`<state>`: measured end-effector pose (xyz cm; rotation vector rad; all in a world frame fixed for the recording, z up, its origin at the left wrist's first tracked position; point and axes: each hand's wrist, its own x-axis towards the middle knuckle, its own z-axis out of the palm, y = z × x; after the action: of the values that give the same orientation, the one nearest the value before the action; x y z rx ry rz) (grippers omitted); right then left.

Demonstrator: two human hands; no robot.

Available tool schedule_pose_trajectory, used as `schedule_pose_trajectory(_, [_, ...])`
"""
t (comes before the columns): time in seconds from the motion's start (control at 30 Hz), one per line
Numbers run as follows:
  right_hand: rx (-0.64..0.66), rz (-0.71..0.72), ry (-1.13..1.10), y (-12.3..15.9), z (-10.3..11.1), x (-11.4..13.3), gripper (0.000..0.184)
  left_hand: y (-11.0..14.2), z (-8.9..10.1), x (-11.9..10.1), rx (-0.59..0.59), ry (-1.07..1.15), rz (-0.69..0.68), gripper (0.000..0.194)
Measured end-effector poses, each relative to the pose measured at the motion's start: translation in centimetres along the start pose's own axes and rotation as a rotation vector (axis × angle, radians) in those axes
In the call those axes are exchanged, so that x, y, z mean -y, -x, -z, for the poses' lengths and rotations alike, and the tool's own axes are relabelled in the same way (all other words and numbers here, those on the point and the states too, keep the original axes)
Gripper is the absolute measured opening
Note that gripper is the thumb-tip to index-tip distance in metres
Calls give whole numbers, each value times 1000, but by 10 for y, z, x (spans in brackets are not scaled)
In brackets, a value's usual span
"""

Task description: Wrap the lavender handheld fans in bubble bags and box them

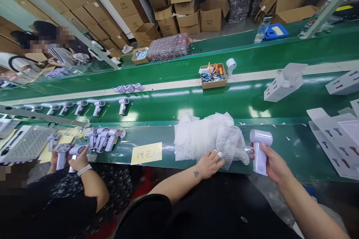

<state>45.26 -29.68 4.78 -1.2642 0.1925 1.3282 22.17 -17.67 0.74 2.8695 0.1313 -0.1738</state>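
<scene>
My right hand (276, 162) is wrapped round the handle of a lavender handheld fan (260, 153), its round head up, held over the bench's front edge. My left hand (211, 164) has its fingers curled at the near edge of a pile of clear bubble-wrap bags (202, 134), gripping a bag there. White tape or a bandage covers part of one finger. The pile lies directly in front of me, just left of the fan.
A handwritten yellow paper (146, 153) lies left of the bags. Further left, a co-worker's hands (78, 158) hold similar fans beside a fan cluster (102, 138). Across the green belt stands a small parts box (214, 78). White printed cartons (333, 142) lie right.
</scene>
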Motion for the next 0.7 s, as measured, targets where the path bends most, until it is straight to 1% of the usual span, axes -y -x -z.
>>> schedule_pose_trajectory(0.03, [0, -2, 12, 5, 13, 7, 32, -4, -3, 3, 28, -43, -7, 22])
schedule_pose_trajectory(0.07, [6, -8, 21, 10, 24, 12, 34, -11, -4, 5, 25, -35, 24, 19])
schedule_pose_trajectory(0.13, [55, -42, 48, 25, 38, 16, 37, -29, 1, 3, -44, 47, 162, 18])
schedule_pose_trajectory(0.17, [107, -63, 63, 34, 42, 16, 40, -39, 7, 0, -98, 96, 249, 20])
schedule_pose_trajectory(0.23, [245, -114, 85, 51, 41, 13, 51, -59, 24, -9, -222, 221, 413, 24])
schedule_pose_trajectory(0.3, [364, -158, 99, 64, 31, 7, 67, -76, 42, -18, -308, 398, 485, 24])
schedule_pose_trajectory(0.33, [402, -175, 104, 68, 25, 4, 73, -83, 51, -22, -341, 505, 496, 21])
schedule_pose_trajectory(0.4, [444, -188, 114, 72, 12, 1, 72, -91, 63, -26, -378, 694, 479, 19])
schedule_pose_trajectory(0.47, [458, -170, 128, 69, 4, 1, 61, -92, 70, -26, -386, 836, 428, 19])
schedule_pose_trajectory(0.53, [423, -132, 166, 65, 2, 2, 51, -88, 72, -24, -412, 923, 390, 19])
schedule_pose_trajectory(0.6, [338, -79, 216, 60, 3, 2, 44, -83, 73, -25, -477, 924, 379, 20])
schedule_pose_trajectory(0.67, [262, -29, 242, 58, 3, 0, 39, -79, 75, -30, -539, 836, 344, 24])
schedule_pose_trajectory(0.7, [243, -12, 240, 58, 3, -2, 37, -77, 76, -33, -556, 759, 298, 26])
